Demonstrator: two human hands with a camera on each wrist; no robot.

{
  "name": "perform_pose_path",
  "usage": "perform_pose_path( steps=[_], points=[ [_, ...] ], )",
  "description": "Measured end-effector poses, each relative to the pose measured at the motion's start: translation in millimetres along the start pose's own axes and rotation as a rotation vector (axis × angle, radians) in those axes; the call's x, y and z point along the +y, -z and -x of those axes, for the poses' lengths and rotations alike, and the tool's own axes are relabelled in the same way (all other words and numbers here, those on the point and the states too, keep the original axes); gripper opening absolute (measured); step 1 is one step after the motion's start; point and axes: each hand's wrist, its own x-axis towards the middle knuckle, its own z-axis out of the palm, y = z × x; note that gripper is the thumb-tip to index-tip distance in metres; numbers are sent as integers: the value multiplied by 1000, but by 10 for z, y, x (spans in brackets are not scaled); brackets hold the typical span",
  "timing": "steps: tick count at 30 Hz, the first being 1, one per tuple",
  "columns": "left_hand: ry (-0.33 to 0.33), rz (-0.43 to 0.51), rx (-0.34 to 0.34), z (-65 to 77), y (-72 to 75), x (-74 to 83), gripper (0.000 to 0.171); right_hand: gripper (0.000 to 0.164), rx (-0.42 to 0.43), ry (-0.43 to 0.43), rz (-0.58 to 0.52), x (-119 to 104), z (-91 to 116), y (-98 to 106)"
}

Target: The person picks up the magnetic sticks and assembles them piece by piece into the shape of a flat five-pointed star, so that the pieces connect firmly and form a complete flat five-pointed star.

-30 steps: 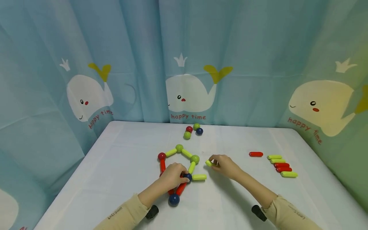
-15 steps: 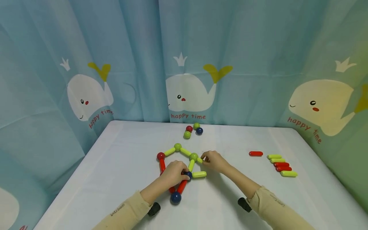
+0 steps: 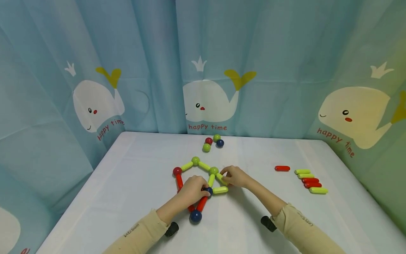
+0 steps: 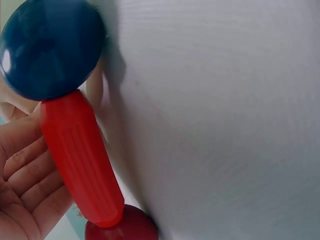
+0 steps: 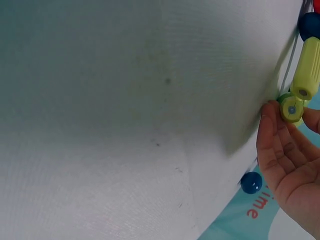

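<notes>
A ring of balls and magnetic-looking rods lies on the table, with green, red and navy balls at its corners. My left hand (image 3: 191, 188) pinches the navy ball (image 3: 208, 192) on its right side and hides part of the red rods. A yellow-green rod (image 3: 220, 190) sticks out rightward from that ball. My right hand (image 3: 235, 176) pinches another yellow-green rod (image 3: 221, 179), whose far end meets the green ball (image 3: 214, 171). In the right wrist view the free end of this rod (image 5: 291, 109) shows between thumb and fingers. The nearest navy ball (image 3: 195, 216) joins two red rods.
Several loose balls (image 3: 207, 147) in green, red and navy sit near the back edge. To the right lie a single red rod (image 3: 282, 168) and a slanted row of yellow-green and red rods (image 3: 312, 185). A whale-print curtain (image 3: 272, 106) hangs behind the white table (image 3: 133, 165).
My right hand has moved left, bringing its rod to the green ball, and the rod's free end has swung toward the rod below. My left hand stays at the navy ball.
</notes>
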Motion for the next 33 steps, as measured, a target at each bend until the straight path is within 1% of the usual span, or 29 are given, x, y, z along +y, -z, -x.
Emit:
perform_pose_path(
  steps=[10, 12, 18, 21, 26, 28, 30, 33],
  points=[
    [2, -9, -5, -6, -5, -5, 25, 27, -22, -27, -17, 13, -10, 4],
    [3, -6, -5, -5, -4, -10, 25, 27, -27, -24, -25, 21, -16, 11],
    [-11, 1, 2, -20, -3, -21, 24, 24, -25, 27, -18, 62, -66, 61],
    [-11, -2, -2, -18, -5, -23, 24, 21, 16, 35, -6, 78, -109, 84],
    [0, -1, -2, -20, 8, -21, 26, 18, 155, 67, 21, 72, -255, 133],
    [5, -2, -1, -18, 14, -19, 26, 18, 196, 85, 29, 62, -325, 147],
    [5, -4, -2, -15, 19, -17, 26, 18, 219, 93, 37, 49, -383, 155],
    [6, -3, -11, -12, 19, -14, 26, 18, 232, 87, 45, 24, -449, 154]
  ],
)
